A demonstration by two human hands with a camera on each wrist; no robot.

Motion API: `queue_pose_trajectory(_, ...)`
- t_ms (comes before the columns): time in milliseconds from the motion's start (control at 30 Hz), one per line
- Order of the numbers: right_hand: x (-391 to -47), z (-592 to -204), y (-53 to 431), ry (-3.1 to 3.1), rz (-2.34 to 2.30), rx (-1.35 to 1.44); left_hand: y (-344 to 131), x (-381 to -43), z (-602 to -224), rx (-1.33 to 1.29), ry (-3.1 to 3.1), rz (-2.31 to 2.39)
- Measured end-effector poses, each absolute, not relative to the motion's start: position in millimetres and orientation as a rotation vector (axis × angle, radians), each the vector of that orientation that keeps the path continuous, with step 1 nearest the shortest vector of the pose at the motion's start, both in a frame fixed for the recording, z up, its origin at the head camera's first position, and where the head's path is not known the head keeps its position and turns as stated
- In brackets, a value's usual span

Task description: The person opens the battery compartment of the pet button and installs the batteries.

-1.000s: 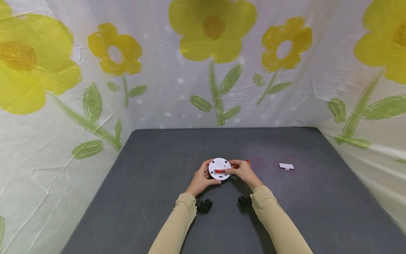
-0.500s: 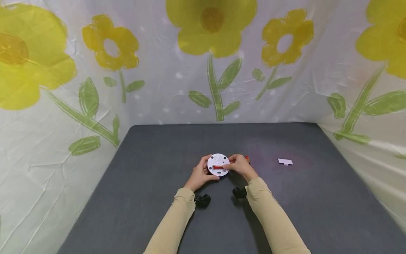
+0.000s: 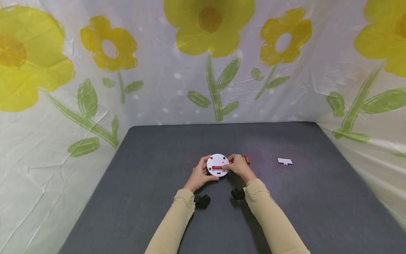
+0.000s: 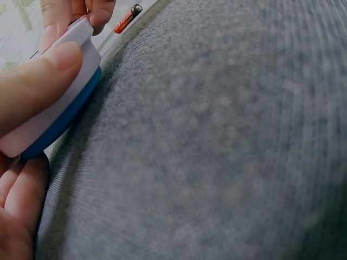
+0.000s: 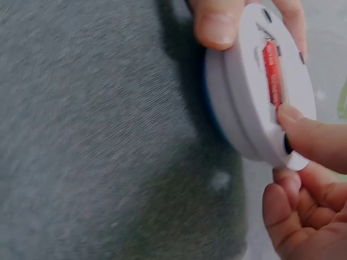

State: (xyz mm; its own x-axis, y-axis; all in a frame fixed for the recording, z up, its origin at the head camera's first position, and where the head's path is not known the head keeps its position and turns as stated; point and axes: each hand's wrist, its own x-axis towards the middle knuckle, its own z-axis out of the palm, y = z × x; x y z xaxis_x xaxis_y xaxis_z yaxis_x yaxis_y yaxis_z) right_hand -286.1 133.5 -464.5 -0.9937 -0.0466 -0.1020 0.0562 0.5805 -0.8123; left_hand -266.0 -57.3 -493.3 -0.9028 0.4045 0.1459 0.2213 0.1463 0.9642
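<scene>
My left hand [image 3: 198, 176] grips a round white device [image 3: 217, 158] by its left edge, thumb on the near side and fingers beneath. Its underside faces up, with small dark feet, a patch of holes and an uncovered battery slot. A blue lower part [image 4: 65, 119] shows in the left wrist view. In the slot lies a red battery [image 5: 272, 76]. My right hand [image 3: 239, 167] holds the right edge, its thumb [image 5: 303, 132] pressed at one end of the battery and its other fingers curled at the rim below.
A loose red battery [image 3: 247, 160] lies on the dark grey table [image 3: 158, 158] just beyond my right hand. Farther right lies a small white battery cover [image 3: 284, 161] with a tab. A curtain with yellow flowers [image 3: 210, 88] surrounds the table's back and sides.
The head view has shifted slightly. More of the loose battery shows past my right hand. The battery in the slot has turned or settled a little under my right thumb; both hands keep their hold.
</scene>
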Motion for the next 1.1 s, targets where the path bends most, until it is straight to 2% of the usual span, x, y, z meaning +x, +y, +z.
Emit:
queue_pose_trajectory(600,-278.7,-478.8,153.6,2.813,-1.423,-0.236,-57.7,-266.9,-500.6,0.625,2.215,1.938)
queue_pose_trajectory(900,-279.2,-486.1,192.5,2.986,-1.677,-0.21,-57.8,-269.8,-502.6,0.655,2.178,1.97)
queue_pose_trajectory(1100,-279.0,-485.7,203.6,3.035,-1.464,-0.066,-58.6,-267.7,-502.4,0.677,2.163,1.975)
